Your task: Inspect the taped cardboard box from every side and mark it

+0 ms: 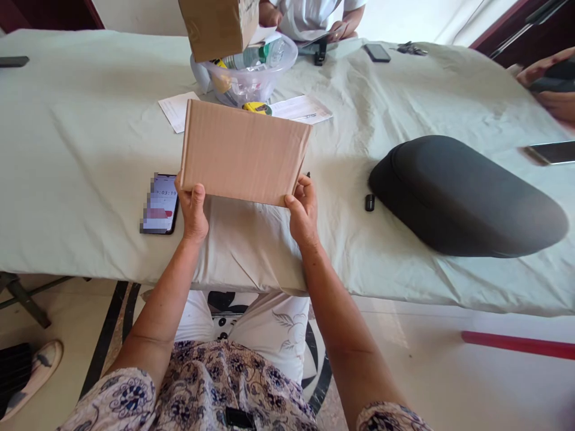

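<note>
A flat brown cardboard box is held up over the table, its broad face tilted toward me. My left hand grips its lower left corner, thumb on the front face. At the lower right corner my right hand pinches the cardboard the same way; the fingers behind are partly hidden. Just left of my left hand lies a phone with a lit screen showing a timer. Behind the box's upper edge a yellow tape measure partly shows, beside a sheet of paper with a pen on it.
A larger cardboard box rests on a clear plastic basin holding bottles. A black scooter-seat-like cushion and a small black cap lie right on the cloth-covered table. Other people's hands are across the table and at far right.
</note>
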Motion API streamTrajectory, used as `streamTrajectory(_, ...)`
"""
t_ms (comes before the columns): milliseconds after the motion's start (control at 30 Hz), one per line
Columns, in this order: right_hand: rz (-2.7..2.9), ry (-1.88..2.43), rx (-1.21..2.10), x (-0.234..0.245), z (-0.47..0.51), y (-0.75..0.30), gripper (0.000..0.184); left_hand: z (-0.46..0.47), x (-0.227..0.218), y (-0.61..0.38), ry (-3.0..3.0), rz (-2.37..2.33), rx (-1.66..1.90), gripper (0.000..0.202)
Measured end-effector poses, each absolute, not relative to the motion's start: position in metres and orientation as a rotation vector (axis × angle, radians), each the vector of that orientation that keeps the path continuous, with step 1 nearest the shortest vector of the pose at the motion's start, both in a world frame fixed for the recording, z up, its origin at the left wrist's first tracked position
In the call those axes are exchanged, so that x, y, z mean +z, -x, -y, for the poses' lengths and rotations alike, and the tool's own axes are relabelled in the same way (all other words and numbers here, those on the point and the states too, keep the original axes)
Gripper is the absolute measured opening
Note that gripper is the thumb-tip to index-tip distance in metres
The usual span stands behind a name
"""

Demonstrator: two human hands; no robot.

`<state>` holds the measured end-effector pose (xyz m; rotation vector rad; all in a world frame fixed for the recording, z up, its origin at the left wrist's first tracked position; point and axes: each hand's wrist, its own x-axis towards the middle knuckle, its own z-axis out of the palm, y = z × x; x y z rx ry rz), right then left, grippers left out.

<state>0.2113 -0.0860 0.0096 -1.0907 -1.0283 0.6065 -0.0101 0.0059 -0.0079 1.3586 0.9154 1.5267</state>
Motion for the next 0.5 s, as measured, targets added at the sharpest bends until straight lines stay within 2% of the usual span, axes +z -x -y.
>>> streamTrajectory(167,0.949,1.197,0.581,0.013,0.086,-0.21,0.059,-0.007,0.001,0.011,-1.198,-0.826,1.527,0.08)
streamTrajectory(333,0.829,1.224,0.574,0.016,0.088,-0.217,0.065,-0.006,0.01,0.009,-1.213,-0.658,1.643,0.063)
streamTrajectory(500,0.712,1.228,0.412,0.02,0.088,-0.227,0.071,-0.002,0.018,0.007,-1.17,-0.541,1.633,0.052)
